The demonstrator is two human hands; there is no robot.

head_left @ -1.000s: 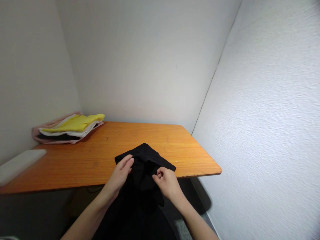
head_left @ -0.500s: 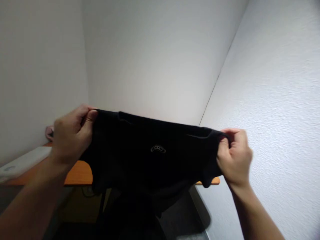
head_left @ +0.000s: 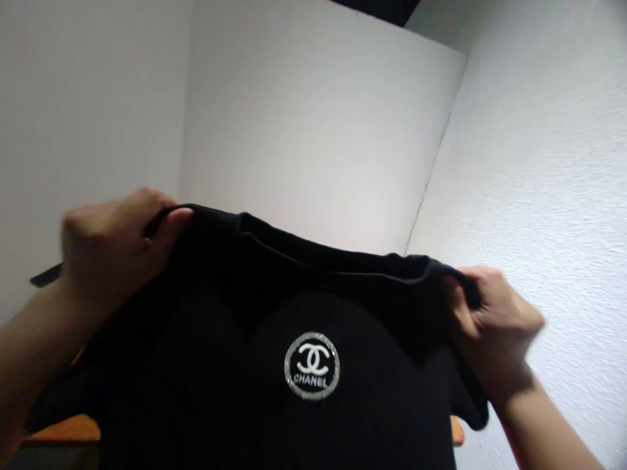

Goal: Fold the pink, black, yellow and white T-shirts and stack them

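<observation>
A black shirt (head_left: pixel 235 378) with a round silver-and-white logo patch (head_left: pixel 312 365) hangs spread out in front of me, filling the lower half of the view. My left hand (head_left: pixel 110 248) is closed on its upper left edge near the shoulder. My right hand (head_left: pixel 494 326) is closed on the upper right edge. Both hands hold the shirt up in the air, neckline on top.
Small strips of the orange table (head_left: pixel 68 429) show below the shirt at the lower left and lower right. White walls close in at the left, back and right, meeting in a corner (head_left: pixel 431 189).
Both hands took the black shirt off the table, spread it wide and raised it. The view tilted upward, so the table and the folded clothes pile are now hidden.
</observation>
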